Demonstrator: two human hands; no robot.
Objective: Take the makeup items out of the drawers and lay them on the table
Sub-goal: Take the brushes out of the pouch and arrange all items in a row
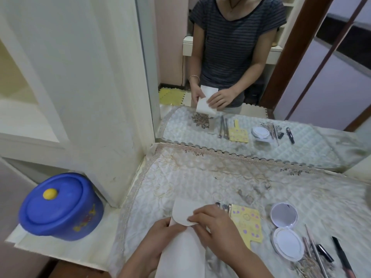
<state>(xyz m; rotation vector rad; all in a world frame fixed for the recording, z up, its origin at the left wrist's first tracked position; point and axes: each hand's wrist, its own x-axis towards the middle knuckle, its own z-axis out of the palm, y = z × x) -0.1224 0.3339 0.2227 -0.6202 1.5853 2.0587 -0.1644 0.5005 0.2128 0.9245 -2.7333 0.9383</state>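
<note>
Both hands hold a white pouch (pixel 183 249) over the near edge of the table (pixel 200 177). My left hand (pixel 160 235) grips its left side. My right hand (pixel 212 225) pinches its rounded flap (pixel 181 212), which is folded up. Laid out on the table to the right are metal tools (pixel 223 207), a yellow dotted card (pixel 248 221), an open white compact with a mirror (pixel 284 230), thin brushes and pencils (pixel 313 249), a small dark tube (pixel 325 252) and a black pencil (pixel 342 255). No drawer is in view.
A mirror (pixel 261 77) stands along the table's back edge and reflects me and the items. A blue lidded tub (pixel 60 207) with a yellow knob sits on a low ledge at the left. A white cabinet side (pixel 90 87) rises between them.
</note>
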